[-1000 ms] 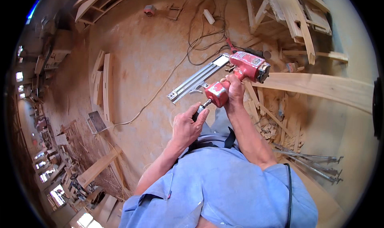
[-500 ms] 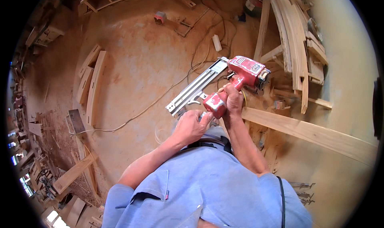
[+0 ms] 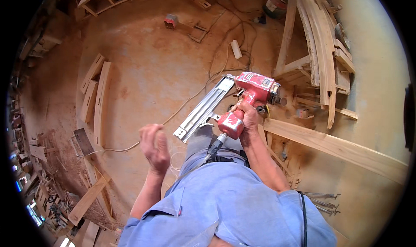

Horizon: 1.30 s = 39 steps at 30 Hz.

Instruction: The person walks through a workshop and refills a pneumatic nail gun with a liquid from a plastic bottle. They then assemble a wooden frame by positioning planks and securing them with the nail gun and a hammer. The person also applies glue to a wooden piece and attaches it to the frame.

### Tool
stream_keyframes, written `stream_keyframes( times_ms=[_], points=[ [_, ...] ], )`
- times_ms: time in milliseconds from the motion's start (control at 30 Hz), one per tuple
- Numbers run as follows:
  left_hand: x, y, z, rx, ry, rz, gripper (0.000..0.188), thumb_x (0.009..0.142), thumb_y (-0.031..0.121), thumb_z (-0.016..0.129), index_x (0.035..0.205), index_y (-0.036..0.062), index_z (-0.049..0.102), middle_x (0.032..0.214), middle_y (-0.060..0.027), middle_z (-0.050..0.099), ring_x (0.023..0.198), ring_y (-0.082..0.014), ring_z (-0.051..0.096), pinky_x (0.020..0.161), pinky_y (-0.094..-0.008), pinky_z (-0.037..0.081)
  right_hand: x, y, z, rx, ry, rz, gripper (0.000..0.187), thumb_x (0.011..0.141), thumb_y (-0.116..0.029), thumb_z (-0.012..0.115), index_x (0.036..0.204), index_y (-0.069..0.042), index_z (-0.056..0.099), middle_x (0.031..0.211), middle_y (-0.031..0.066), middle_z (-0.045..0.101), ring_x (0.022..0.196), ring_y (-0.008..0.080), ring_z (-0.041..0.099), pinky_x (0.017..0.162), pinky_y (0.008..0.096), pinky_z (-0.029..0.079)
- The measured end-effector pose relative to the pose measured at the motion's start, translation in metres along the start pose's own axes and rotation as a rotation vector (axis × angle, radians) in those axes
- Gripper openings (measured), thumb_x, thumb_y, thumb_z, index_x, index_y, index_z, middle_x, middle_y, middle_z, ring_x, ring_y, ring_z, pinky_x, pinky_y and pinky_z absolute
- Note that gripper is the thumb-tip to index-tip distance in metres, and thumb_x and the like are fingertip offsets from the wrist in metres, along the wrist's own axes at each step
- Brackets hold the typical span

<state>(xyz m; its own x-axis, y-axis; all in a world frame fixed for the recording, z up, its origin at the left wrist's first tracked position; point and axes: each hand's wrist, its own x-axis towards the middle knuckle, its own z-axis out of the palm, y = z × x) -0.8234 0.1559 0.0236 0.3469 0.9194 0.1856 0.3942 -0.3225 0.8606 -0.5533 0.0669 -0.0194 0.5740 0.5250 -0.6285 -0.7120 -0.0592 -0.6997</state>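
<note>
A red pneumatic nail gun (image 3: 255, 86) with a long silver magazine (image 3: 203, 108) is held in front of my body. My right hand (image 3: 248, 117) is closed around its grip, and the magazine slants down to the left. At the handle's red end cap a metal air hose coupling (image 3: 216, 145) is attached, with its hose running down over my shirt. My left hand (image 3: 154, 148) is raised to the left of the gun, apart from it. Its fingers are loosely bent, slightly blurred, and no object shows in them.
Wooden boards (image 3: 102, 104) lie on the floor at left. A long plank (image 3: 333, 147) reaches across to the right, below stacked timber (image 3: 320, 43). Cords (image 3: 242, 30) coil on the floor ahead, near a white block (image 3: 236, 49) and a red box (image 3: 170, 21). Metal clamps (image 3: 323, 201) lie at lower right.
My left hand has let go near the nail gun's handle end and moved left and up. The coupling and hose now show. The gun has shifted slightly left and down in my right hand.
</note>
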Motion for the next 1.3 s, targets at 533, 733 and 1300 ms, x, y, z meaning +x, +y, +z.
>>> stream_keyframes(
  times_ms=[533, 733, 1300],
  points=[
    [0.128, -0.007, 0.094, -0.993, -0.548, -0.862, 0.045, 0.099, 0.044, 0.056, 0.11, 0.0009, 0.064, 0.097, -0.0153, 0.07, 0.079, -0.0228, 0.069, 0.07, -0.0366, 0.057, 0.008, -0.051, 0.057, -0.003, -0.382, -0.16, 0.024, 0.08, -0.005, 0.06, 0.103, -0.003, 0.051, 0.076, 0.0106, 0.062, 0.07, 0.0201, 0.063, 0.071, 0.0357, 0.054],
    [0.147, 0.012, 0.108, -0.65, -0.562, -0.38, 0.045, 0.088, 0.039, 0.075, 0.1, -0.0044, 0.069, 0.082, -0.0095, 0.071, 0.069, -0.0132, 0.067, 0.062, -0.0288, 0.055, 0.014, -0.104, 0.024, 0.109, -0.61, 0.107, 0.026, 0.08, -0.01, 0.064, 0.104, 0.0, 0.06, 0.083, 0.0125, 0.065, 0.084, 0.0231, 0.066, 0.084, 0.0411, 0.053],
    [-0.006, -0.003, 0.103, -0.78, 0.226, -0.692, 0.05, 0.104, 0.045, 0.048, 0.117, -0.0028, 0.059, 0.092, -0.0145, 0.073, 0.076, -0.0207, 0.068, 0.075, -0.0336, 0.055, 0.06, -0.122, 0.088, 0.01, -0.767, 0.253, 0.027, 0.087, -0.014, 0.058, 0.062, -0.012, 0.048, 0.058, 0.0021, 0.045, 0.054, 0.0173, 0.051, 0.063, 0.0394, 0.048]
  ],
)
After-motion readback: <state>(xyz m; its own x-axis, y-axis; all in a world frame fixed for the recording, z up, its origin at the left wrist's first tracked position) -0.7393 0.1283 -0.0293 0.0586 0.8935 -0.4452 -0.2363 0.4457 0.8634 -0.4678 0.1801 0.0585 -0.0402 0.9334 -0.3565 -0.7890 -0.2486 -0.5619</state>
